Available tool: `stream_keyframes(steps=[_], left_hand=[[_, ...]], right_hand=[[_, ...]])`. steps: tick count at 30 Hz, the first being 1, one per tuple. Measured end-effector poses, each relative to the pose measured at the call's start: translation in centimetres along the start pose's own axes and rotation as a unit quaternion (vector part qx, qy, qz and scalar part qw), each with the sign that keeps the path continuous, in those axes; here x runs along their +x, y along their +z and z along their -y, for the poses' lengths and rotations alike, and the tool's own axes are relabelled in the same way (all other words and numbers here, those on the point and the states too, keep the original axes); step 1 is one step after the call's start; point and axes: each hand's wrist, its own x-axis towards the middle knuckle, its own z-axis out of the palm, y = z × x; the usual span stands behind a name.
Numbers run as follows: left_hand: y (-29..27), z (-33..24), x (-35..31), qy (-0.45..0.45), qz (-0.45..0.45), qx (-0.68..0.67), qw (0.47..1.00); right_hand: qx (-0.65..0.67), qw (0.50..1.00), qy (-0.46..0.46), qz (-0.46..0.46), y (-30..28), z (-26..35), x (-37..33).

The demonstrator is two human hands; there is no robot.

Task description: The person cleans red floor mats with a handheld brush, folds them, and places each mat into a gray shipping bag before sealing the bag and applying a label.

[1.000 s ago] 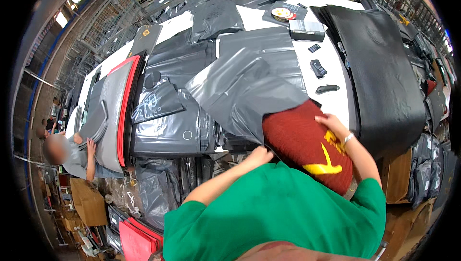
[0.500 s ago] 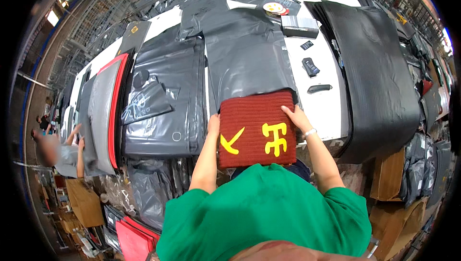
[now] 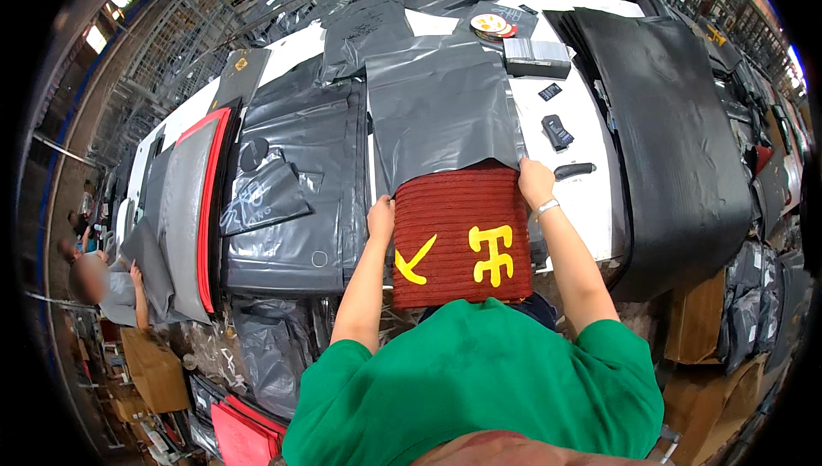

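Head view, one work table (image 3: pixel 591 200), white-topped and crowded. Item one: a dark red ribbed mat (image 3: pixel 458 239) with yellow figures, lying flat at the table's near edge, its far end tucked into the mouth of a grey plastic mailing bag (image 3: pixel 441 110) that stretches away from us. We judge the bag lies flat and lengthwise so the mat can slide straight in.

Our left hand (image 3: pixel 381 218) pinches the mat's far left corner where it meets the bag's edge; our right hand (image 3: pixel 535 183) closes on the far right corner in the same way. Both arms run forward, nearly straight and roughly parallel, one along each side of the mat, which keeps it square to the opening. A pale band sits on the right wrist.

Item two: a stack of grey bags (image 3: pixel 291 200) just left of the mat. Item three: a large black mat (image 3: pixel 676 140) draped over the right end of the table. Item four: a small black handheld device (image 3: pixel 556 130) and a dark marker-like tool (image 3: pixel 574 171) on bare white surface beside the right hand.
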Motion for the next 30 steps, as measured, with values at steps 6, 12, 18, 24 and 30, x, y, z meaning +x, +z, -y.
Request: stream_keyframes(steps=[6, 12, 18, 24, 30], left_hand=[[-1.8, -1.4, -1.1, 0.088, -0.027, 0.036, 0.995], [0.0, 0.3, 1.2, 0.054, -0.016, 0.018, 0.998], [-1.8, 0.7, -3.7, 0.191, -0.002, 0.071, 0.979], [-4.0, 5.4, -16.0, 0.203, 0.061, 0.065, 0.975], [-8.9, 2.6, -2.8, 0.229, 0.015, -0.171, 0.958]], right_hand=[[0.014, 0.990, 0.041, 0.135, 2.1, -3.4, 2.9], [0.065, 0.998, -0.017, 0.000, 3.5, -2.2, 1.2], [0.075, 0.985, -0.125, -0.089, 3.6, -3.9, -3.9], [0.166, 0.975, -0.147, -0.001, 2.6, -5.2, -16.2], [0.145, 0.958, -0.240, -0.054, -7.2, -1.7, -3.6]])
